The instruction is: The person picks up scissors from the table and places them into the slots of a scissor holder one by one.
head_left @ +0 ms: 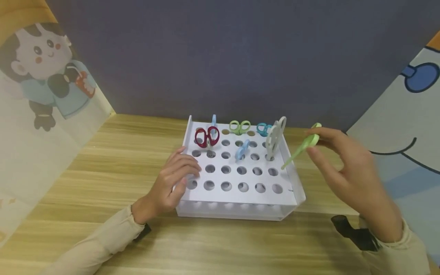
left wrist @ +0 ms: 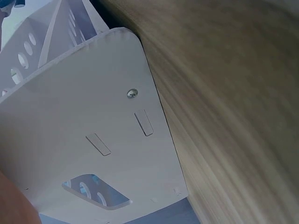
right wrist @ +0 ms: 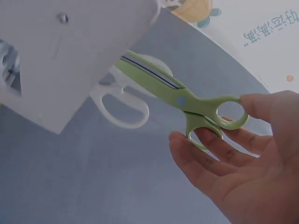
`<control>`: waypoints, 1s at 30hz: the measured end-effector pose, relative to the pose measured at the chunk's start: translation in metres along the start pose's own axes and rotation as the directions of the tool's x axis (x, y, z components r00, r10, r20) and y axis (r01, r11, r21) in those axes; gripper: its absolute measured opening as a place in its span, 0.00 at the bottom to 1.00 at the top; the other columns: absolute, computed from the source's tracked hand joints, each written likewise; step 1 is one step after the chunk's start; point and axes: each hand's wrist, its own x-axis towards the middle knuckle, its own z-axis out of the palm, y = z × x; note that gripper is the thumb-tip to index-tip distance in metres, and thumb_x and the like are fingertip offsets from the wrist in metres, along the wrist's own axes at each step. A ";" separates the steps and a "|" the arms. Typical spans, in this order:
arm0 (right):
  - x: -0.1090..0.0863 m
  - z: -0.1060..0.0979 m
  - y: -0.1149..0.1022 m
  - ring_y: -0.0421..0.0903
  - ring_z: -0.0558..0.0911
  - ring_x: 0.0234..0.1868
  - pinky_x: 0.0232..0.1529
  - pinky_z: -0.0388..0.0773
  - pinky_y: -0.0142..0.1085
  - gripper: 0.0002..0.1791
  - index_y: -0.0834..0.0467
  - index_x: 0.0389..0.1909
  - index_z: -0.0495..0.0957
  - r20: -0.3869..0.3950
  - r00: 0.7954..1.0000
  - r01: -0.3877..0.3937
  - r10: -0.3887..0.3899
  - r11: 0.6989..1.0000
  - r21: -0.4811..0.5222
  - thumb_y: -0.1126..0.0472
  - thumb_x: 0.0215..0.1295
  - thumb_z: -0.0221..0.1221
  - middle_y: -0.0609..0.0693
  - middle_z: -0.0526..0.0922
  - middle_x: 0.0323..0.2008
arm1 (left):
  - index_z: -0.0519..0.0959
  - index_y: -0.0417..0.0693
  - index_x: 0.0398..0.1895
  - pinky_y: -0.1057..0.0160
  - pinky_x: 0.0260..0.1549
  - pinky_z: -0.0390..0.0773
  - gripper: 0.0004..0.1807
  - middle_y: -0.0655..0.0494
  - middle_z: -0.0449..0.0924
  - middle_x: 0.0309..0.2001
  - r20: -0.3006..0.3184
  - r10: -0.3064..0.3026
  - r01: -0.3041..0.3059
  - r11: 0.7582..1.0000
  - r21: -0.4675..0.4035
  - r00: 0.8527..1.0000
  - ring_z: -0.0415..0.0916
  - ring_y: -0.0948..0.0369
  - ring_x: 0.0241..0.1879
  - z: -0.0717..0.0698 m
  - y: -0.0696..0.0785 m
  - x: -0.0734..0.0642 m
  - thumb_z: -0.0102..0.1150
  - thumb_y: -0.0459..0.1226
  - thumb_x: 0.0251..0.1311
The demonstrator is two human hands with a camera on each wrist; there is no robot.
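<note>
My right hand [head_left: 357,179] holds light green scissors [head_left: 304,145] by the handle loops, over the right side of a white holder [head_left: 233,194] with rows of round holes. Their blades point down and left. In the right wrist view, the thumb is at one loop of the green scissors [right wrist: 182,99] and the fingers are at the other. My left hand [head_left: 170,183] rests on the holder's left edge, fingers lying over its top. Standing in the holder are dark red scissors [head_left: 207,137], white scissors [head_left: 275,137] and another light green pair [head_left: 239,127].
Teal scissors [head_left: 264,129] and light blue ones [head_left: 242,150] also stand in the holes, with another light blue handle [head_left: 214,121] at the back. Under the holder is a wood-grain table [head_left: 103,183]. A dark grey panel [head_left: 240,57] rises behind it, between printed side panels.
</note>
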 end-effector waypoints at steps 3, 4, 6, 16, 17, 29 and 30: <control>-0.003 0.001 -0.004 0.35 0.79 0.53 0.59 0.68 0.22 0.20 0.62 0.58 0.77 0.070 0.997 -0.009 0.011 1.000 -0.026 0.62 0.66 0.62 0.53 0.83 0.52 | 0.80 0.39 0.32 0.33 0.65 0.58 0.18 0.46 0.82 0.38 -0.005 -0.002 0.002 1.000 -0.005 1.000 0.77 0.48 0.45 0.001 0.000 -0.001 0.36 0.36 0.62; -0.005 0.003 -0.006 0.37 0.79 0.53 0.59 0.68 0.22 0.20 0.62 0.58 0.77 0.086 0.996 -0.005 0.007 1.000 -0.026 0.63 0.66 0.62 0.53 0.83 0.52 | 0.80 0.39 0.32 0.34 0.65 0.58 0.18 0.46 0.82 0.38 -0.006 -0.003 0.003 1.000 -0.005 1.000 0.77 0.48 0.45 0.001 0.000 -0.001 0.36 0.35 0.61; -0.009 0.005 -0.009 0.40 0.80 0.52 0.59 0.68 0.22 0.20 0.61 0.58 0.77 0.104 0.995 0.006 -0.003 1.000 -0.030 0.60 0.67 0.62 0.52 0.83 0.52 | 0.80 0.39 0.32 0.34 0.65 0.58 0.18 0.46 0.82 0.38 -0.005 -0.003 0.003 1.000 -0.006 1.000 0.77 0.48 0.45 0.001 0.000 -0.001 0.37 0.34 0.60; -0.022 0.012 -0.020 0.41 0.78 0.57 0.63 0.68 0.26 0.27 0.66 0.55 0.78 0.038 0.995 0.095 -0.096 0.995 0.037 0.45 0.74 0.52 0.58 0.83 0.51 | 0.80 0.39 0.32 0.34 0.65 0.58 0.17 0.46 0.82 0.39 0.000 -0.007 0.007 1.000 -0.006 1.000 0.77 0.48 0.46 0.000 0.001 0.001 0.38 0.34 0.58; -0.024 0.013 -0.021 0.41 0.78 0.57 0.63 0.68 0.26 0.27 0.65 0.56 0.78 0.046 0.995 0.090 -0.092 0.995 0.037 0.45 0.74 0.52 0.57 0.83 0.51 | 0.80 0.38 0.33 0.35 0.65 0.58 0.17 0.46 0.82 0.39 0.000 -0.007 0.007 1.000 -0.007 1.000 0.77 0.48 0.46 0.000 0.001 0.001 0.38 0.34 0.57; -0.053 0.039 -0.012 0.49 0.79 0.58 0.66 0.61 0.22 0.22 0.57 0.62 0.74 0.211 0.977 0.032 -0.026 0.999 -0.027 0.54 0.71 0.58 0.47 0.80 0.56 | 0.80 0.38 0.32 0.36 0.66 0.58 0.18 0.46 0.82 0.38 0.000 -0.001 0.001 1.000 -0.002 1.000 0.77 0.48 0.46 0.000 0.000 0.001 0.37 0.35 0.60; -0.055 0.041 -0.011 0.49 0.79 0.59 0.66 0.61 0.22 0.22 0.56 0.62 0.74 0.217 0.976 0.024 -0.016 0.999 -0.032 0.54 0.70 0.59 0.47 0.80 0.57 | 0.80 0.38 0.32 0.36 0.66 0.58 0.18 0.46 0.82 0.38 -0.001 -0.001 0.001 1.000 -0.001 1.000 0.77 0.48 0.46 0.000 0.000 0.001 0.37 0.35 0.60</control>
